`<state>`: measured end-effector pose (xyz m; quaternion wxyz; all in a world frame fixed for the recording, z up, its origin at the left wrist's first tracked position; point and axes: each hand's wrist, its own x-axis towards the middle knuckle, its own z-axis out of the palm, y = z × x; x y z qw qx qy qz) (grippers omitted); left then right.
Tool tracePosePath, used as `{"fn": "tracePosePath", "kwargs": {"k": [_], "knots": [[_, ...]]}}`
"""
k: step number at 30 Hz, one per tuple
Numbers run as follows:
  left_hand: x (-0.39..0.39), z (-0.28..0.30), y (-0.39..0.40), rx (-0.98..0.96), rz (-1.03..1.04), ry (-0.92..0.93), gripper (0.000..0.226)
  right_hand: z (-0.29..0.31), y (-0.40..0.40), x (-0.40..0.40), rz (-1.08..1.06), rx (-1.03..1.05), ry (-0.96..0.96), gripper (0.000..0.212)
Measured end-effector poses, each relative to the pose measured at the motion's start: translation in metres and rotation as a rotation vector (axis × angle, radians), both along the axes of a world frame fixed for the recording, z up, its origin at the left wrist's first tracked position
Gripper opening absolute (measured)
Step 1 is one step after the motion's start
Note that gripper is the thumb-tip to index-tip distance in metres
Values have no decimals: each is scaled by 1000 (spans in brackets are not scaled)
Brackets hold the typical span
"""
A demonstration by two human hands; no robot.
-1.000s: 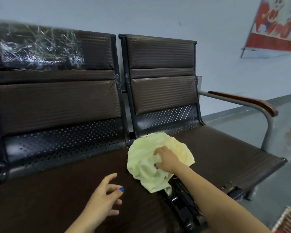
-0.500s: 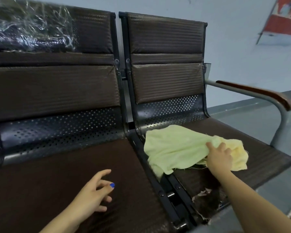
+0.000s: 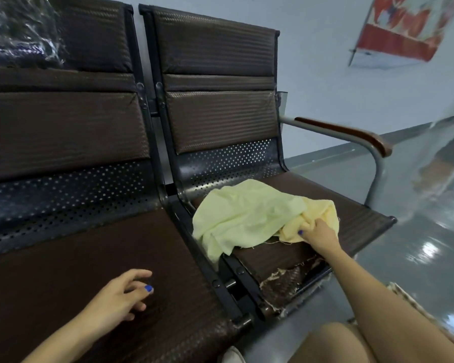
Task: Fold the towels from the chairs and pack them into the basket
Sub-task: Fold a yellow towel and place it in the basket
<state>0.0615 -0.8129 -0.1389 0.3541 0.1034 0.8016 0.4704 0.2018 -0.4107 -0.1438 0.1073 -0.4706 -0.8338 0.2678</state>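
A pale yellow-green towel (image 3: 247,216) lies crumpled on the seat of the right-hand brown chair (image 3: 357,221), one corner hanging into the gap between the two seats. My right hand (image 3: 319,233) grips the towel's bunched right edge, fingers curled into the cloth. My left hand (image 3: 118,297) hovers over the left chair's seat (image 3: 63,271) with loosely spread fingers, holding nothing. Of the basket, only a woven rim (image 3: 404,294) shows at the lower right, behind my right arm.
The right chair has a metal armrest with a wooden top (image 3: 351,132) on its far side. Its front seat edge (image 3: 288,279) is torn and frayed. Plastic wrap (image 3: 19,30) covers the left backrest's top. Shiny grey floor (image 3: 430,244) lies to the right.
My right hand has dragged the towel from the gap between the seats to the right, onto the right chair's seat, spreading it out. My left hand has hardly moved.
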Motion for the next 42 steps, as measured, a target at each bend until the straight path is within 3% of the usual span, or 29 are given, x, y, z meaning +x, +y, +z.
{"fn": "tracePosePath", "kwargs": {"k": [4,8,11,16,19,23,26,30,34,36,38,42], "knots": [[6,7,-3,23,0,23,15,-2,3,6,-104,-76,115,37],[7,17,-4,64,9,8,14,5,4,6,-470,-346,566,51],[7,23,-4,80,15,-1,14,18,13,4,-682,-436,802,54],[11,29,-4,105,10,14,14,34,9,11,-637,-389,917,37],[14,30,-5,124,9,28,15,60,6,17,-702,-487,1221,33],[16,34,-6,138,2,24,14,114,-18,20,-345,-885,1686,24],[18,40,-6,149,-5,20,14,167,-53,21,116,-1096,1821,22],[19,48,-6,242,51,15,21,224,-113,6,549,-1153,1714,23],[26,71,-14,488,174,140,33,251,-175,-37,763,-938,1225,29],[31,86,-25,616,209,218,73,240,-210,-58,835,-748,974,10],[34,92,-36,685,244,266,97,218,-245,-73,928,-690,793,17],[39,92,-51,674,350,389,63,168,-296,-90,1083,-774,583,18]]}}
